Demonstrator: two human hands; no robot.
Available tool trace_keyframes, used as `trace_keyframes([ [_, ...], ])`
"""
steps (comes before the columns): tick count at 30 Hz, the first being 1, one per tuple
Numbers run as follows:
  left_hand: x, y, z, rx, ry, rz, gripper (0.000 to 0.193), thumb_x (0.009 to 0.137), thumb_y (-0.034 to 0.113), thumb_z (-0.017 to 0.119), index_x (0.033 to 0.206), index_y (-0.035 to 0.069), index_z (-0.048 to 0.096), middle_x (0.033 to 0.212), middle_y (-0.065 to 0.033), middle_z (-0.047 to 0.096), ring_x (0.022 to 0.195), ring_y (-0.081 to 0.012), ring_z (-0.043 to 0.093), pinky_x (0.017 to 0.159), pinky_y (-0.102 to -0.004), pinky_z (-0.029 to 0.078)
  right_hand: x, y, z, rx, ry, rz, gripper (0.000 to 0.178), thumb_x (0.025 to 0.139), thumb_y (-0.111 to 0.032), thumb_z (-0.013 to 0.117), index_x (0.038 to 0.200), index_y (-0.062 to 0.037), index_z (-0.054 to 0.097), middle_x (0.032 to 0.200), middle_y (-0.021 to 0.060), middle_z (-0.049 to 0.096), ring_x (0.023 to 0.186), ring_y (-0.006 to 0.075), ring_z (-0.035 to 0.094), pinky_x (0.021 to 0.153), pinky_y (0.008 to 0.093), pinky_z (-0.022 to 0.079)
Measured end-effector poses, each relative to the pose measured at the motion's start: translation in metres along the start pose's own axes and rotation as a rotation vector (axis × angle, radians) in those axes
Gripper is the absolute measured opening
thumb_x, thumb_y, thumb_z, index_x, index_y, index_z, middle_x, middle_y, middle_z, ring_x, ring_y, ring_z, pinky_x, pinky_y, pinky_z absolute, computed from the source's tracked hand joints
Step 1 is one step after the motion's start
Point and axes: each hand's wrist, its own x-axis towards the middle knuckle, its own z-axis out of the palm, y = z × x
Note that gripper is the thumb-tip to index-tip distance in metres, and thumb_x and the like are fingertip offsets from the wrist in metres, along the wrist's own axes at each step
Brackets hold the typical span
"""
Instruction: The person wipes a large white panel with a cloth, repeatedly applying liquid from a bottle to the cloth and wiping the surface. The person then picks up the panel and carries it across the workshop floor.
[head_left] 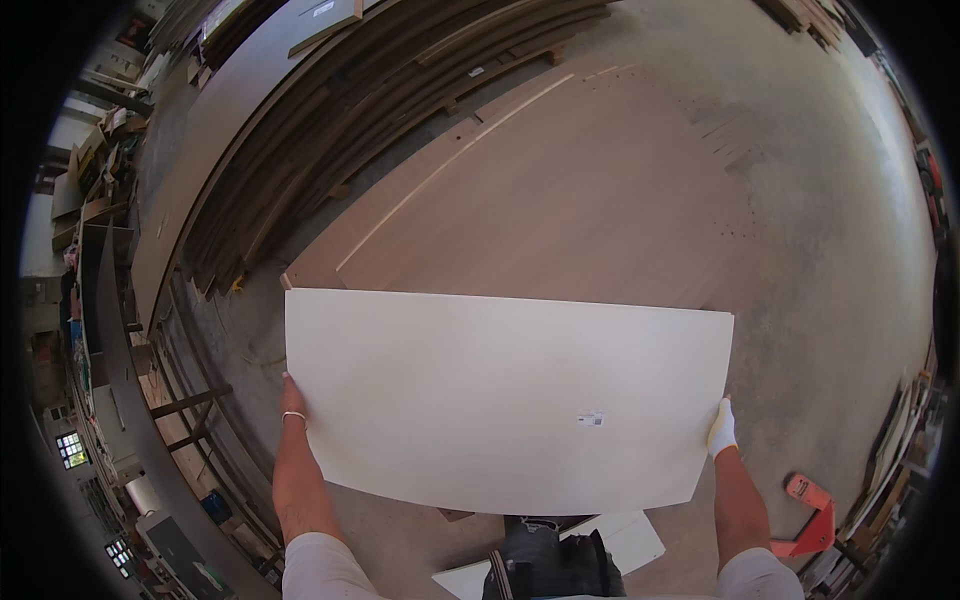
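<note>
A large white panel (470, 390) is held up in front of me, with a small printed label (591, 419) on its right half. My left hand (291, 392) grips the panel's left edge; a light band circles that wrist, and most of the fingers are hidden behind the board. At the opposite edge my right hand (721, 428), in a white glove, clasps the board with its fingers partly out of sight. Beyond the panel's far edge lies a wide brown wooden sheet (560, 190) with a pale strip (455, 170) along its left side.
Long brown boards (370, 120) are stacked at the upper left. A metal rack (190, 410) stands on the left. An orange-red pallet jack handle (812, 515) is at the lower right. Another white panel (630, 540) lies by my legs.
</note>
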Motion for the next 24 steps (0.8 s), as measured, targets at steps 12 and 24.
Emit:
trace_keyframes([
  [12, -0.095, 0.052, -0.012, -0.123, -0.069, 0.11, 0.077, 0.106, 0.055, 0.04, 0.133, -0.013, 0.061, 0.133, -0.0194, 0.068, 0.119, -0.0298, 0.065, 0.105, -0.0396, 0.049, -0.072, -0.038, -0.119, -0.321, 0.364, -0.073, 0.07, 0.108, -0.05, 0.035, 0.142, 0.0081, 0.054, 0.144, 0.0152, 0.059, 0.132, 0.026, 0.052, 0.116, 0.038, 0.037],
  [24, -0.328, 0.298, 0.106, -0.298, -0.321, 0.612, 0.053, 0.105, 0.042, 0.049, 0.122, -0.003, 0.07, 0.118, -0.0161, 0.074, 0.102, -0.0247, 0.069, 0.09, -0.0404, 0.054, -0.198, -0.032, -0.396, 0.736, 0.383, -0.595, 0.063, 0.111, -0.048, 0.032, 0.149, -0.0006, 0.05, 0.152, 0.0117, 0.053, 0.137, 0.0256, 0.051, 0.117, 0.0392, 0.037],
])
